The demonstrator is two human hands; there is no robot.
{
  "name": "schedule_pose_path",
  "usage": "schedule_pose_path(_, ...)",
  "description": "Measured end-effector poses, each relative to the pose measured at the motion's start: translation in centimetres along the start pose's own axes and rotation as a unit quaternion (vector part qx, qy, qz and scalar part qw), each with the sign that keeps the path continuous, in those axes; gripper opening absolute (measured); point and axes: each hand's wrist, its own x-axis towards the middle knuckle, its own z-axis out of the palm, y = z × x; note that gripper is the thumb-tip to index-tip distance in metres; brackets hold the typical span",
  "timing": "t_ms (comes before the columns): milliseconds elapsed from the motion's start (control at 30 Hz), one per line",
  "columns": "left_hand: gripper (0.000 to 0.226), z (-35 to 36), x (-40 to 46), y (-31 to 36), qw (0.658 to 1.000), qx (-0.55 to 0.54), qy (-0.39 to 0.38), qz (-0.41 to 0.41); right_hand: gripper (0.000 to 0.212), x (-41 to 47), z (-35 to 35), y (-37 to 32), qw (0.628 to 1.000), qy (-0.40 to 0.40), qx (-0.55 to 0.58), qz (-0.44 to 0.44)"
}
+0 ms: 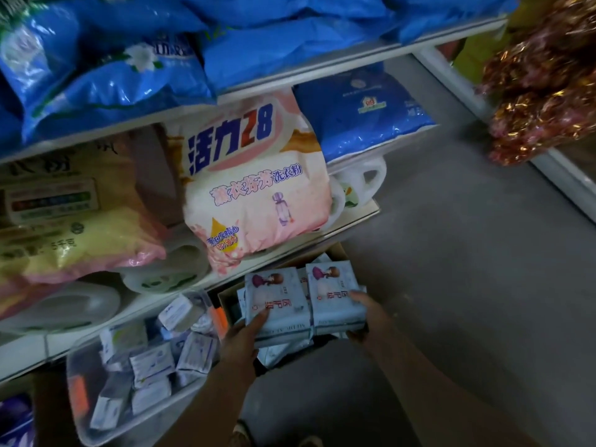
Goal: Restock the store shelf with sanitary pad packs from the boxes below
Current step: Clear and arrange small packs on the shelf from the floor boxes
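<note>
Hands first. L hand grips one pale blue pad pack from its near-left side, thumb on top, fingers curled under. R hand grips a 2nd pad pack from its right side, fingers on the top face, thumb hidden. Both packs sit side by side, touching, just over the cardboard box. More packs lie under them in that box, so these 2 look like the top of a stack, maybe being lifted out; can't tell if they are clear of the rest yet.

Left of the box is a clear plastic bin full of small white packs. Above the box is a white shelf w/ a big pink-and-white washing powder bag and a white jug. Higher up, blue bags fill the next shelf. Right of the box is bare grey floor.

Step now, I think: picking up stock. Next move needs both packs raised together, kept flat so none slip, then carried to a free shelf spot. No open spot for pads shows near the box, so finding one comes first.
</note>
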Motion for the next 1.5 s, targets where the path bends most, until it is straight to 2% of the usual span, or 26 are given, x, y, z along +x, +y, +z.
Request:
schedule_pose_path(67, 0.051, -0.5, 1.4, -0.8, 1.0, 0.002, 0.006, -0.001, 0.089, 1.8, 0.1, 0.3, 1.0, -0.009, -0.006, 0.009)
schedule_pose_path(167, 0.072, -1.0, 3.8, -1.5, 0.999, 0.047, 0.005, 0.022, 0.044, 3.3, 1.3, 0.2, 0.999, -0.024, -0.042, -0.007)
schedule_pose_path(200, 0.074, -1.0, 4.3, -1.6, 0.997, 0.066, -0.009, 0.033, 0.039, 4.0, 1.8, 0.3, 0.998, -0.033, -0.049, -0.012)
schedule_pose_path(233, 0.067, -1.0, 4.6, -1.6, 0.996, 0.079, -0.026, 0.041, 0.047, 4.7, 2.2, 0.6, 0.997, -0.034, -0.061, -0.021)
schedule_pose_path(300, 0.04, -0.7, 4.9, -1.5, 0.996, 0.066, -0.049, 0.027, 0.065, 7.5, 2.6, 2.0, 0.996, -0.05, -0.062, -0.033)
schedule_pose_path(367, 0.031, -0.7, 5.6, -1.6, 0.998, 0.038, -0.054, -0.002, 0.046, 10.4, 2.9, 3.4, 0.997, -0.061, -0.043, -0.033)
schedule_pose_path(467, 0.039, -0.4, 5.3, -1.1, 0.999, 0.046, -0.027, -0.006, 0.029, 7.0, 4.3, 2.4, 0.996, -0.024, -0.074, -0.041)
schedule_pose_path(533, 0.039, -0.2, 4.8, -0.7, 0.999, 0.044, -0.021, -0.018, 0.02, 5.5, 4.6, 1.7, 0.997, -0.016, -0.054, -0.044)
schedule_pose_path(633, 0.041, -0.2, 2.7, 0.1, 0.998, 0.026, -0.027, -0.052, 0.028, 1.4, 4.6, 1.0, 0.996, -0.025, -0.076, -0.037)
schedule_pose_path(767, 0.059, 0.5, -1.3, 1.8, 0.997, 0.049, -0.02, -0.058, 0.021, -5.4, 4.3, -0.5, 0.994, -0.033, -0.1, -0.035)
schedule_pose_path(833, 0.059, 1.3, -4.3, 3.3, 0.994, 0.084, -0.014, -0.067, 0.013, -8.3, 4.4, -1.5, 0.993, -0.026, -0.113, -0.023)
schedule_pose_path(900, 0.055, 2.0, -7.5, 5.1, 0.992, 0.094, -0.029, -0.073, 0.013, -10.5, 4.3, -2.4, 0.992, -0.024, -0.126, -0.007)
schedule_pose_path(967, 0.056, 2.3, -9.0, 6.1, 0.992, 0.096, -0.006, -0.077, 0.012, -12.8, 4.3, -3.0, 0.989, -0.021, -0.145, 0.002)
schedule_pose_path(1100, 0.059, 1.7, -11.8, 7.8, 0.993, 0.091, -0.013, -0.079, 0.023, -16.4, 4.3, -4.3, 0.982, 0.001, -0.19, -0.005)
schedule_pose_path(1200, 0.067, 1.1, -13.4, 8.8, 0.993, 0.096, -0.016, -0.065, 0.013, -18.8, 4.1, -5.2, 0.978, 0.017, -0.207, 0.006)
schedule_pose_path(1233, 0.066, 1.2, -14.3, 9.3, 0.992, 0.104, -0.019, -0.067, 0.013, -19.5, 4.1, -5.4, 0.979, 0.019, -0.204, 0.004)
schedule_pose_path(1333, 0.03, 1.1, -15.7, 10.1, 0.994, 0.088, -0.016, -0.066, 0.023, -19.0, 3.2, -5.5, 0.975, 0.031, -0.218, -0.002)
schedule_pose_path(1367, 0.027, 1.3, -16.5, 10.5, 0.995, 0.077, -0.018, -0.064, 0.025, -17.2, 2.4, -5.2, 0.975, 0.023, -0.221, -0.005)
schedule_pose_path(1500, 0.059, 1.7, -15.8, 10.1, 0.996, 0.081, -0.022, -0.036, 0.03, -22.3, 3.6, -7.7, 0.975, 0.004, -0.222, -0.012)
